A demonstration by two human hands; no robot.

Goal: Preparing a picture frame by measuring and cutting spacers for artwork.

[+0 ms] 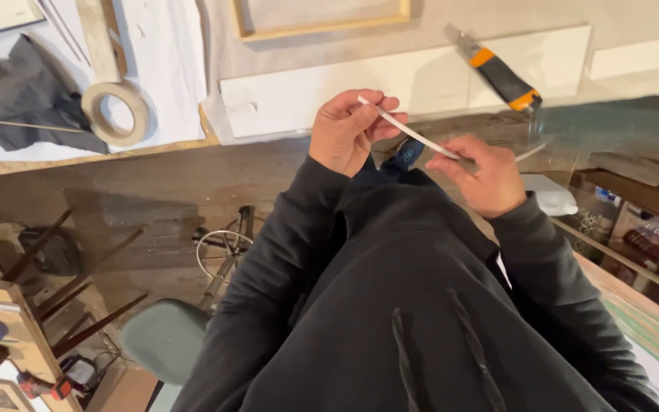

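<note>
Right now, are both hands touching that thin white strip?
Touching. The head view shows the left hand pinching one end of the thin white strip between its fingertips, and the right hand gripping the other end.

The strip [408, 131] is white, the sleeves [284, 252] black. The knife [499, 74] is black with orange ends. The tape roll [116, 113] is beige, the chair seat [163, 337] grey-green.

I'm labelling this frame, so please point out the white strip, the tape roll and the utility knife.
white strip [409, 132], head view, its middle between the hands.
tape roll [94, 107], head view, left side of the ring.
utility knife [501, 76], head view, dark handle.
</note>
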